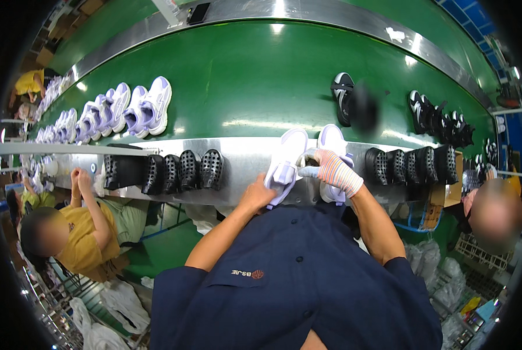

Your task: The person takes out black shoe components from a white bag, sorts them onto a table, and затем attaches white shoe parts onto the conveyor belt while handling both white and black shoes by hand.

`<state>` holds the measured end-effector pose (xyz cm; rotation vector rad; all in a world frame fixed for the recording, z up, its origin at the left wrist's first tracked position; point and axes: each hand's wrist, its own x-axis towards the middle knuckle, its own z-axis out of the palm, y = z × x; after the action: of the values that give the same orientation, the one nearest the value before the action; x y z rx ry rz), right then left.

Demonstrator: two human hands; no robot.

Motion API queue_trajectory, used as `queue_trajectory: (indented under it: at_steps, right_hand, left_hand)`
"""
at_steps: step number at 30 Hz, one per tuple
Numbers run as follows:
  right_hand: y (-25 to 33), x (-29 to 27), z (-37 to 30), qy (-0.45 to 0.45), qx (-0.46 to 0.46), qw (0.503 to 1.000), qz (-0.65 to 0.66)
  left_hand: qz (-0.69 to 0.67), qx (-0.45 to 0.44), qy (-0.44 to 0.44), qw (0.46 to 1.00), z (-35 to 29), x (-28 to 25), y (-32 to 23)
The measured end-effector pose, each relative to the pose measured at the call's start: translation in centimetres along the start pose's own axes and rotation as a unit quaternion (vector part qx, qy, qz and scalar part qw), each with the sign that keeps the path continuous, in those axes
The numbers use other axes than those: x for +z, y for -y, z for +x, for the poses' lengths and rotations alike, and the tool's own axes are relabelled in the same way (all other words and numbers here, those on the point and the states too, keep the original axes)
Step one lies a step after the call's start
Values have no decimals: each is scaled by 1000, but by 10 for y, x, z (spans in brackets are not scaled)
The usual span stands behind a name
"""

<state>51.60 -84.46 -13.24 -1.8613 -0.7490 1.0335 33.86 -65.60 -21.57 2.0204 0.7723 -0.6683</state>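
Note:
A white and lavender sneaker (293, 143) stands at the metal edge in front of me, toe pointing away. My bare left hand (257, 196) is closed around its heel and collar. My right hand (334, 170), in a striped knit glove, reaches over from the right with bent fingers at the sneaker's lacing. The glove's fingertips are pinched together there; what lies between them is too small to make out. The matching sneaker (332, 136) stands just to the right, partly hidden behind the gloved hand.
Black studded foot-shaped blocks (189, 169) line the metal ledge (246, 157) on my left; similar blocks (396, 166) stand on my right. White-lavender sneakers (157, 105) and black sneakers (343, 98) rest on the green conveyor belt (243, 76). A person in yellow (92, 233) sits at left.

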Motion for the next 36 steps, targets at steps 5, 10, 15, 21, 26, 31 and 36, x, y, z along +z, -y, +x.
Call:
queue_trajectory:
  at_steps: [5,10,15,21,26,31,36]
  right_hand:
    - [17,-9,1,40,4,999,-7]
    - [29,-3,-11,68,-114,987,-95]
    - [52,6,-14,83,-186,969,-140]
    - [52,12,-12,115,-100,982,-111]
    - [51,18,-11,126,-10,990,-68]
    - [45,23,-6,98,-68,990,-77]
    - [50,30,-2,109,-33,985,-128]
  left_hand:
    - [-198,-27,11,980,-9,-12,-7]
    - [21,97,-173,980,-31,-35,-14]
    - [114,208,-266,934,-33,-45,-17]
    - [154,277,-268,910,-40,-60,-25]
    - [175,320,-244,899,-49,-67,-35]
    - [195,360,-228,883,-52,-75,-41]
    - [216,394,-223,865,-51,-78,-38]
